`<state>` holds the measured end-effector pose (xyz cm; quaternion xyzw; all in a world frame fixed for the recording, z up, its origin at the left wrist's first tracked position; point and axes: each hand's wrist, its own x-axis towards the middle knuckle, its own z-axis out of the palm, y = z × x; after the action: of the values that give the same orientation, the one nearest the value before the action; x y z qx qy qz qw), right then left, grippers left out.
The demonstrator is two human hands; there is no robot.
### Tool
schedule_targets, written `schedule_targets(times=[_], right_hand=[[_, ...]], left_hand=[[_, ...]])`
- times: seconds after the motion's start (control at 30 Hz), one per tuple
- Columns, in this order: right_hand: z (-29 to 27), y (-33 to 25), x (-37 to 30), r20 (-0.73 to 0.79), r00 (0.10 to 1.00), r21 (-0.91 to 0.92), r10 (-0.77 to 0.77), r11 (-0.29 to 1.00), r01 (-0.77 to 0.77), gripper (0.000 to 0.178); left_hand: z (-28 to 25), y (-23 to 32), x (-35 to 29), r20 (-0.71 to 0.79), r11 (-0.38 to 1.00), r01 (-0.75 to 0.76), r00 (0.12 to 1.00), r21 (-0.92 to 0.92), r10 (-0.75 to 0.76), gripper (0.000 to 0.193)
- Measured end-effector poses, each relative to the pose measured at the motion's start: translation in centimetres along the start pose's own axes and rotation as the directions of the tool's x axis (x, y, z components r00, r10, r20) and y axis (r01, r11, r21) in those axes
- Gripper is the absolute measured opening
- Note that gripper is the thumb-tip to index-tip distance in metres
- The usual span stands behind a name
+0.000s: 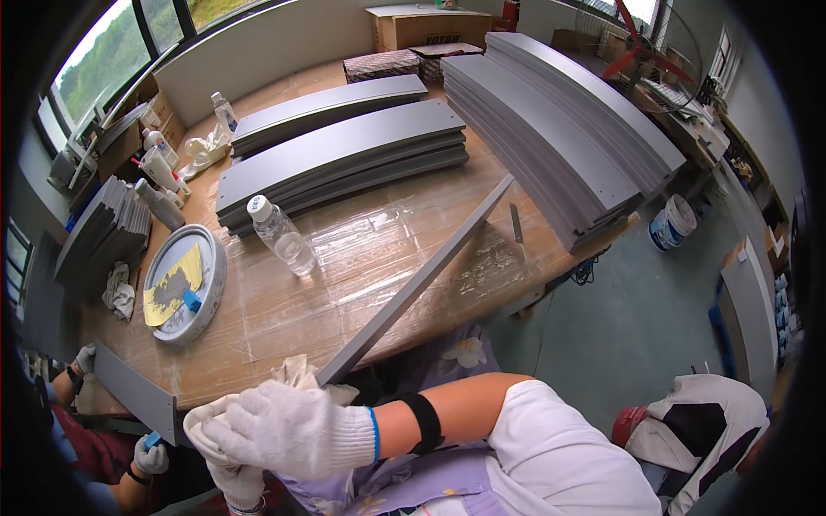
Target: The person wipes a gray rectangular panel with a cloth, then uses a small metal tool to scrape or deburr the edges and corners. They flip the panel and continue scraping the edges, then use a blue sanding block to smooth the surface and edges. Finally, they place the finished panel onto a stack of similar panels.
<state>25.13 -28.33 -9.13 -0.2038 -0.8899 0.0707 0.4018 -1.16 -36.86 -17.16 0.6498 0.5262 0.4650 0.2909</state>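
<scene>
My right hand [288,430], in a white knit glove, is closed on a cream-white cloth [297,374] at the near end of a long grey strip or board seen edge-on [413,284]. From there the board slants across the table to its far end on the right. Below and behind the right hand is my left hand [237,483], also gloved; its fingers are mostly hidden, so its grip cannot be made out. A clear bottle with a white cap [284,241] stands beyond the board.
Curved grey panels lie stacked on the table [344,155] and at the right [551,129]. A round lid [215,301] carries yellow sandpaper and a blue block. At lower left, a co-worker's gloved hands hold a grey panel [133,387] and a blue block. A thin metal blade [516,222] lies near the edge.
</scene>
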Motion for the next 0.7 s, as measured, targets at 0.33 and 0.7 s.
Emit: schedule_targets(times=[0.33, 0.7], right_hand=[[-18.6, 26.7, -12.4, -0.341, 0.796, -0.497, 0.5, 0.623, -0.604, 0.041], [-12.9, 25.0, -16.1, -0.033, 0.32, -0.598, 0.947, 0.238, -0.765, 0.067]], left_hand=[[3.7, -1.2, -2.3, -0.222, 0.886, 0.106, 0.948, -0.451, -0.227, 0.053], [8.8, -3.2, 3.4, 0.133, 0.189, 0.35, 0.718, -0.918, -0.683, 0.048]])
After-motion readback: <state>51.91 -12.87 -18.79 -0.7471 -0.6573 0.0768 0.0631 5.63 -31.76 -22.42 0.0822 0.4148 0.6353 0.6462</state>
